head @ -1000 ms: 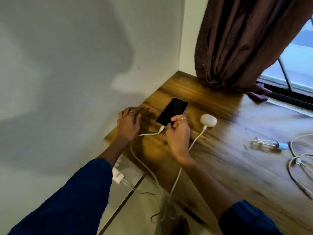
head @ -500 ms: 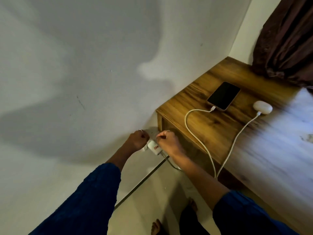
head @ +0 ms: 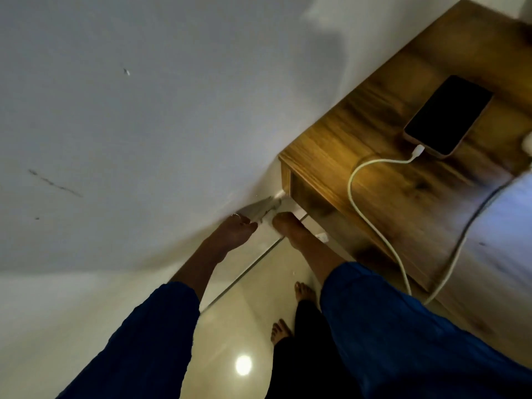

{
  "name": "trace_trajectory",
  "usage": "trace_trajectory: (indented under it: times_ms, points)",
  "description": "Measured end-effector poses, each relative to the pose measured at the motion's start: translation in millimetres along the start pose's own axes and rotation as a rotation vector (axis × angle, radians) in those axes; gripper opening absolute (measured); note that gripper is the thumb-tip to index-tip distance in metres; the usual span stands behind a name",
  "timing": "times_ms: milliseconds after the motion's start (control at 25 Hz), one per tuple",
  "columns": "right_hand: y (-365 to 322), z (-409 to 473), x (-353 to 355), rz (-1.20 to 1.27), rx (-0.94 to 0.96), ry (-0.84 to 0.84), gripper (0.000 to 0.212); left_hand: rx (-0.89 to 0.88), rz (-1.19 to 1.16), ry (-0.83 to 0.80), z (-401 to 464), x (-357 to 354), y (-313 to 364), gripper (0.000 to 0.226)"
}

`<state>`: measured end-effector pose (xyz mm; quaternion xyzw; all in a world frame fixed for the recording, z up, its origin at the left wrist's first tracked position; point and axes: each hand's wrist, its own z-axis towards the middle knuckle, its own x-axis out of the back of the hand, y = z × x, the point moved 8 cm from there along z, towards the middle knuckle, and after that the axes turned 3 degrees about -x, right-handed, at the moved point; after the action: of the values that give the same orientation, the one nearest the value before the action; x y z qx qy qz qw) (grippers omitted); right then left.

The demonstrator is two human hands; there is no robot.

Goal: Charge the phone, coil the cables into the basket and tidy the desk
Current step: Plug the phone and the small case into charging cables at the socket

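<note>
A black phone (head: 449,115) lies face up on the wooden desk (head: 380,116), with a white charging cable (head: 349,191) plugged into its near end. The cable loops over the desk and drops off the front edge. Both my hands are low by the wall, beside the desk's corner. My left hand (head: 233,231) and my right hand (head: 288,226) flank a blurred white socket or plug (head: 264,207). My fingers point away from the camera and are smeared by motion, so what they hold is hidden.
A second white cable (head: 454,254) also hangs over the desk's front edge. A white case (head: 527,142) shows at the right border. A small white piece (head: 322,237) sits by my right wrist. My bare feet (head: 280,331) stand on the glossy tiled floor.
The view has tipped further down and closer in. My hands, at the phone a second ago, then on the white adapter, have moved down toward the wall below the desk corner.
</note>
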<state>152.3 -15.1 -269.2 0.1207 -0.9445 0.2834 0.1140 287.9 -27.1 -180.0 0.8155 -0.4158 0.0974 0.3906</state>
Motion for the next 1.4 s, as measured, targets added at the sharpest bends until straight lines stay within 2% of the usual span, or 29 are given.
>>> trace_trajectory:
  times_ms: [160,480,640,840,960,1120,1240,1400]
  points:
    - [-7.4,15.4,-8.0,0.045,-0.02,-0.025,0.041,0.083,0.018,-0.014,9.4,-3.0,-15.4,0.041]
    - [-8.4,22.8,-10.6,0.171,-0.028,-0.023,0.041,0.104,0.015,-0.02,9.1,-1.1,-24.0,0.04]
    - [-5.0,3.9,-7.4,0.162,0.011,0.036,0.04,0.064,0.028,-0.021,-1.4,0.2,-15.8,0.037]
    - [4.6,-32.9,2.0,0.102,0.043,0.11,0.045,-0.049,0.077,-0.058,-25.3,2.3,5.5,0.016]
    - [-0.1,-62.8,10.7,0.141,0.152,0.113,0.041,-0.113,0.119,-0.052,-43.5,5.6,24.5,0.028]
    - [-12.2,-101.5,23.9,0.206,0.308,0.139,0.037,-0.18,0.16,-0.012,-70.4,11.4,58.5,0.023]
    - [-21.9,-121.0,30.5,0.203,0.368,0.107,0.034,-0.249,0.165,0.051,-79.4,17.3,81.3,0.026]
    - [-37.3,-171.5,51.9,0.332,0.516,0.049,0.03,-0.386,0.131,0.103,-98.1,20.9,120.7,0.025]
